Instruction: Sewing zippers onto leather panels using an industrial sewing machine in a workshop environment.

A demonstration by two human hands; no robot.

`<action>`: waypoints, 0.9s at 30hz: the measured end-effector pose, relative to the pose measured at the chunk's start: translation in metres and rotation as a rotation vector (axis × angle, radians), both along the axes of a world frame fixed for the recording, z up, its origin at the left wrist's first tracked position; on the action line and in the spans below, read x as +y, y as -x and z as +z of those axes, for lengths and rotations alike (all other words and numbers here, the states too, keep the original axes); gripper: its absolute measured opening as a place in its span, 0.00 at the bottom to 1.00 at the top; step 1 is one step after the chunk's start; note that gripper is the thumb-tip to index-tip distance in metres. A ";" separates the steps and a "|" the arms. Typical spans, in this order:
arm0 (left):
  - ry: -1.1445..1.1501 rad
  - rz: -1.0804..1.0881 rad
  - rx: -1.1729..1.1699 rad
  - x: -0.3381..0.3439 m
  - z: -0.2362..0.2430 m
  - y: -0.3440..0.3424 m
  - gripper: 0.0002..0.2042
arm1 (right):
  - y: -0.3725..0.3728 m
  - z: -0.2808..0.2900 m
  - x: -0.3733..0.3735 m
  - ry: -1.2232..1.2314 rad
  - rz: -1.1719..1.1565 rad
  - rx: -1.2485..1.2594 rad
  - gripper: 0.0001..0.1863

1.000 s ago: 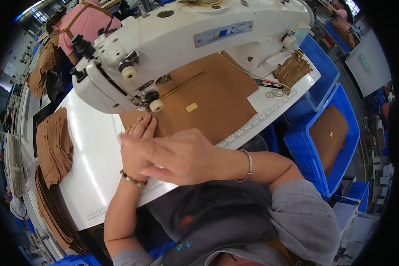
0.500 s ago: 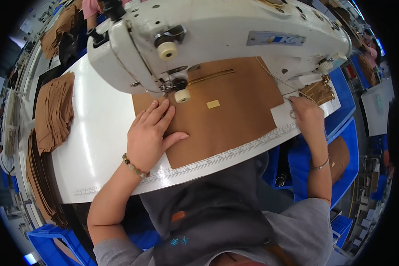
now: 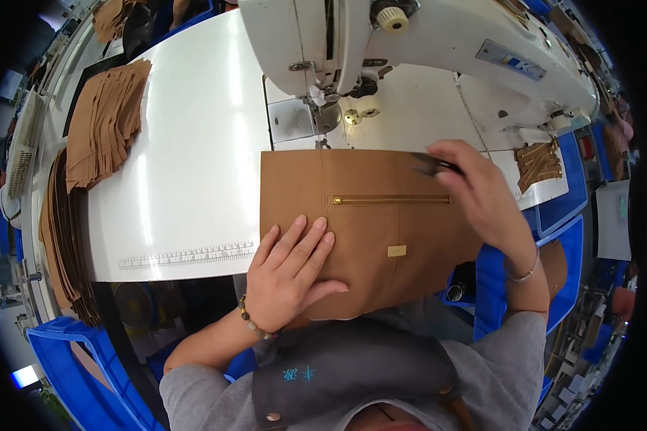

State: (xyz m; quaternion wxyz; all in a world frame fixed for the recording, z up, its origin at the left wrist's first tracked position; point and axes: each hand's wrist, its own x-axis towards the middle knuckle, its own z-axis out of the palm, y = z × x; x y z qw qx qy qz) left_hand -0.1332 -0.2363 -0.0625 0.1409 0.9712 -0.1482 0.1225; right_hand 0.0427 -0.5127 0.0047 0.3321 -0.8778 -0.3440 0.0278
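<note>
A brown fabric panel (image 3: pixel 366 174) lies below the sewing machine (image 3: pixel 446 50), its lower part over the table's near edge. Set into it are a brass-toned zipper (image 3: pixel 392 200) and a small pale-gold tag (image 3: pixel 397 251). Pressed flat on the panel's left part, my left hand (image 3: pixel 286 271) has its fingers spread. My right hand (image 3: pixel 487 197) is closed around small dark thread snips (image 3: pixel 433 166), held over the panel's upper right. The panel's far edge is just in front of the presser foot (image 3: pixel 322 97), and a thin thread seems to run between them.
At the left, a pile of brown fabric pieces (image 3: pixel 108 122) lies on the white table (image 3: pixel 187 194), with more hanging pieces (image 3: pixel 63 244) beside it. Several small zippered pieces (image 3: pixel 538 167) sit at the right. Blue bins (image 3: pixel 79 359) stand low on both sides.
The panel has come out from under the needle toward me, with my left hand on it. My right hand has moved from the table's right side to over the panel, with snips now visible.
</note>
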 end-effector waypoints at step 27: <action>-0.001 -0.017 -0.269 0.014 -0.027 0.020 0.26 | -0.035 -0.012 -0.047 0.351 0.045 -0.429 0.16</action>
